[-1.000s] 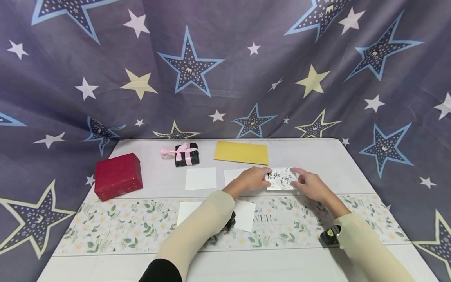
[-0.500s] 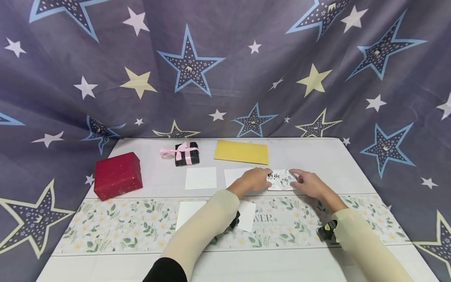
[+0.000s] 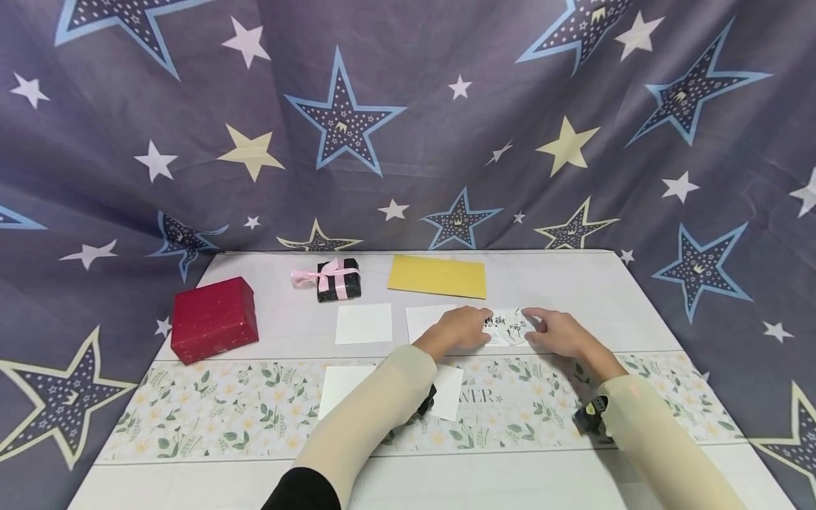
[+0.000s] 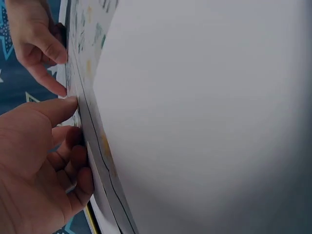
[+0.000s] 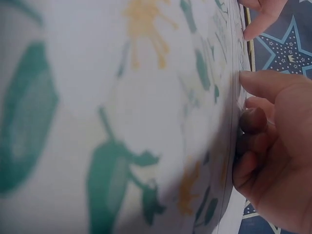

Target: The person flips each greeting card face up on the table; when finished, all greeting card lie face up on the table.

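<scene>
A small white greeting card (image 3: 506, 327) with black brush writing lies at the table's right centre, between both hands. My left hand (image 3: 462, 327) holds its left end, with the thumb at the near side and fingers at the far side. At the right end, my right hand (image 3: 557, 334) has its index finger on the top corner and its thumb lower on the edge. The left wrist view shows my left hand (image 4: 39, 165) with curled fingers low at the tabletop. In the right wrist view, my right hand (image 5: 282, 141) looks similar; the card is barely visible there.
A yellow envelope (image 3: 436, 276) lies behind the card. Blank white sheets sit to the left, one (image 3: 363, 324) whole and another (image 3: 421, 319) partly under the left hand. More white paper (image 3: 449, 393) lies beneath the left forearm. A black gift box (image 3: 338, 280) and red box (image 3: 213, 319) stand farther left.
The card has come slightly down and toward me and now lies flat at the table. Both hands have moved with it, the fingers reaching a little farther over its ends.
</scene>
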{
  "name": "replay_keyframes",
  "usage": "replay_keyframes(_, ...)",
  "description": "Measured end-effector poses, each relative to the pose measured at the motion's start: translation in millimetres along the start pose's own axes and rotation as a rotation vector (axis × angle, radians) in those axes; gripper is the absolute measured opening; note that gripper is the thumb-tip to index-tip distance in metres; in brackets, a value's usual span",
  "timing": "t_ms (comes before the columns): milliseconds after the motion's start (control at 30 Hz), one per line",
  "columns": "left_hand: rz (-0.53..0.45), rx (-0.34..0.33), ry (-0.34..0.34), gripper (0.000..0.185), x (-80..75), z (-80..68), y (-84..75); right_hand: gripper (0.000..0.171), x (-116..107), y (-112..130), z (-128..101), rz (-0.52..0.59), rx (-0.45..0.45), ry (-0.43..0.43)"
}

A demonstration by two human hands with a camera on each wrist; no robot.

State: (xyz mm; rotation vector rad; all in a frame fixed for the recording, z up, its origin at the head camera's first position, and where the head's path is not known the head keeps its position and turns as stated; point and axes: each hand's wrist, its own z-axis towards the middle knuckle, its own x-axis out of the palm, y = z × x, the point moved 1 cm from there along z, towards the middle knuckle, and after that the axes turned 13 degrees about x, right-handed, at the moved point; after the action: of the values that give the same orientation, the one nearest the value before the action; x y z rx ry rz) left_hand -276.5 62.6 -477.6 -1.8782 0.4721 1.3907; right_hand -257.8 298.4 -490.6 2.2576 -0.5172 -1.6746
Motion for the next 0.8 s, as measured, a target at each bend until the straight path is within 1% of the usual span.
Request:
replay_keyframes(133, 0.018, 0.006, -0.002, 0.058, 0.6, -0.1, -0.4, 0.063, 0.5, -0.8, 0.8, -0.007, 0.014, 0.003)
replay_keyframes(433, 0.038, -0.008, -0.005, 0.057, 2.0, -0.2, -0.3, 0.062, 0.0, -1.7, 2.8, -0.015, -0.013, 0.007)
replay_keyframes(600, 0.038, 0.004, -0.022, 0.057, 1.5, -1.7, 0.9, 0.061, -0.1, 1.2, 1.9, -0.023, -0.029, -0.004)
replay_keyframes(700, 0.043, 0.035, -0.035, 0.049, 0.2, -4.1, 3.5, 0.058, 1.1, 4.4, 0.4, -0.027, -0.037, -0.036)
replay_keyframes(800, 0.066, 0.056, -0.043, 0.040, -3.3, -9.0, 8.0, 0.054, 2.8, 9.8, -0.8, -0.018, -0.060, -0.095)
